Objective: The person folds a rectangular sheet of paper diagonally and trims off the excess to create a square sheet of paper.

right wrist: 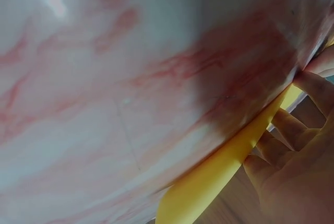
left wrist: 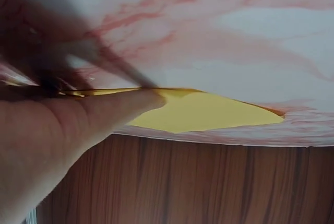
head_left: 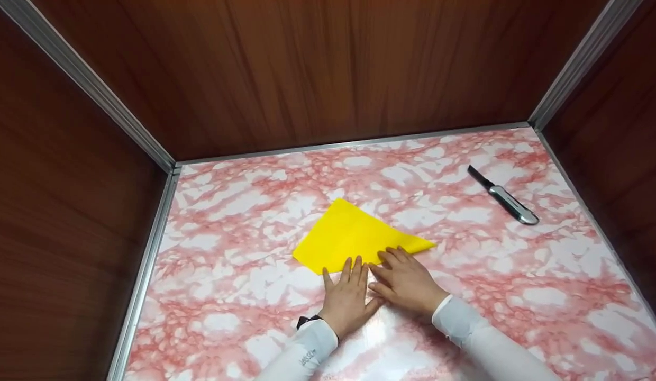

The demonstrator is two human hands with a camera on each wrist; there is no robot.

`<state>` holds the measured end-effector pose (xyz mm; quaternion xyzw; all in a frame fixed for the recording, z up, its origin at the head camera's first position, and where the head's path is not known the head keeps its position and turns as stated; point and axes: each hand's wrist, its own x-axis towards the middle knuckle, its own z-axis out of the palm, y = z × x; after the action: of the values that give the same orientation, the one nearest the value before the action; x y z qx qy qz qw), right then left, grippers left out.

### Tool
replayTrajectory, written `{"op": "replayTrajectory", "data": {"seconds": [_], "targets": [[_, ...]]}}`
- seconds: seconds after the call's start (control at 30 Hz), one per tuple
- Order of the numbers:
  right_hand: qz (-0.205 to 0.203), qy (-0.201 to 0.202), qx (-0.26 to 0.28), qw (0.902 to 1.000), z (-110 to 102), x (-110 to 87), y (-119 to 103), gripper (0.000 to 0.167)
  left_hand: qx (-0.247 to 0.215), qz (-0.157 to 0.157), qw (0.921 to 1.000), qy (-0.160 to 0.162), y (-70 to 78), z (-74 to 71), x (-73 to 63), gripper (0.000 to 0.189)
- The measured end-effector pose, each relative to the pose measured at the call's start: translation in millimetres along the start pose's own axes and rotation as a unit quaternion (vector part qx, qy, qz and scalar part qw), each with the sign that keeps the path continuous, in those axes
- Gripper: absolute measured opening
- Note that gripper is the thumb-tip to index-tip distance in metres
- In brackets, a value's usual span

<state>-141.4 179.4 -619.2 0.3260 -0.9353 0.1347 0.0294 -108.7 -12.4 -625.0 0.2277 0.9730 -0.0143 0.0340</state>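
Note:
A folded sheet of yellow paper point(head_left: 338, 233) lies on the table, its long folded edge toward the person and a pointed corner reaching right. The left hand point(head_left: 348, 299) has its fingers spread, with the fingertips on the near edge of the paper. Beside it, the right hand point(head_left: 410, 280) rests its fingertips on the same edge, closer to the pointed corner. In the left wrist view a finger point(left wrist: 125, 106) lies extended along the yellow paper point(left wrist: 209, 112). The right wrist view shows fingers point(right wrist: 289, 130) touching the edge of the yellow paper point(right wrist: 214, 177).
A utility knife point(head_left: 505, 198) with a grey and black handle and its dark blade out lies at the right back. The table point(head_left: 227, 296) has a red and white marbled top. Brown wood panels point(head_left: 307, 69) with metal edging enclose its back and sides.

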Motion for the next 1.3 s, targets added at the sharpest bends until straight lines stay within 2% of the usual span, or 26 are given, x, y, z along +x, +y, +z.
{"op": "replayTrajectory", "data": {"seconds": [0.2, 0.37, 0.57, 0.67, 0.87, 0.97, 1.1, 1.3], "targets": [[-0.001, -0.009, -0.002, 1.0, -0.3, 1.6, -2.6, 0.059, -0.012, -0.03, 0.9995, -0.006, -1.3, -4.7, -3.0, 0.085], [-0.019, -0.001, -0.001, 0.9998, 0.6, 2.5, -4.7, 0.062, 0.006, -0.026, 0.9996, -0.007, -1.0, -5.0, -2.5, 0.083], [-0.031, 0.012, -0.013, 0.9994, 2.5, 2.8, -5.4, 0.063, 0.034, -0.026, 0.9988, -0.024, 0.2, -4.0, -0.5, 0.09], [-0.031, 0.016, -0.011, 0.9993, 2.7, 2.3, -6.0, 0.062, 0.044, -0.012, 0.9986, -0.028, 0.9, -3.2, 1.3, 0.092], [-0.013, 0.006, -0.001, 0.9999, 1.7, 1.5, -7.6, 0.066, 0.042, 0.039, 0.9981, -0.024, 1.4, -1.8, 4.0, 0.09], [-0.005, -0.002, 0.001, 1.0, 1.7, 1.7, -8.2, 0.068, 0.041, 0.05, 0.9977, -0.018, 0.7, -1.0, 3.5, 0.09], [-0.001, -0.008, 0.001, 1.0, 1.4, 1.8, -8.4, 0.068, 0.032, 0.039, 0.9985, -0.023, 1.5, -1.2, 3.1, 0.091], [-0.002, -0.018, 0.0, 0.9998, 1.5, 0.5, -7.0, 0.065, 0.031, -0.009, 0.9985, -0.043, 5.5, -3.8, 2.4, 0.093]]}}
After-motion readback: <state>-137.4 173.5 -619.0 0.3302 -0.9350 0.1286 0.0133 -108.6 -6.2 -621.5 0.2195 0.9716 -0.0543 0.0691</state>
